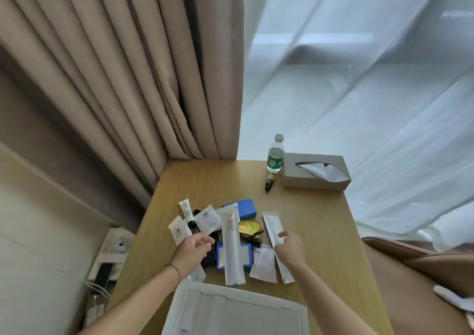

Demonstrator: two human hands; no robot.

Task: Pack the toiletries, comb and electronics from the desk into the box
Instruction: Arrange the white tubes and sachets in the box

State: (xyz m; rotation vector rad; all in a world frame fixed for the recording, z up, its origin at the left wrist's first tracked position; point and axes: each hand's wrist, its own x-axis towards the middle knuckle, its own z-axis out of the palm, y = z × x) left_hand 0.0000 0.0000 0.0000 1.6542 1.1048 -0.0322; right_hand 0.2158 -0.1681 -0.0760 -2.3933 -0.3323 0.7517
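A pile of toiletries lies mid-desk: a white tube (185, 209), a square sachet (207, 220), a long white pack (232, 247) over a flat blue case (220, 259), a blue box (246, 207), a yellow tag (247, 227) and black cables (254, 240). My left hand (193, 248) hovers with its fingers pinched together over a white sachet (177, 229) that runs under the palm. My right hand (289, 247) pinches a long narrow white packet (271, 225). The open white box (179, 298) stands at the desk's near edge.
A water bottle (275, 155), a small brown bottle (269, 181) and a grey tissue box (315, 173) stand at the desk's far right. Curtains hang behind. A brown armchair (423, 278) is to the right, and a power strip (102, 275) lies on the floor to the left.
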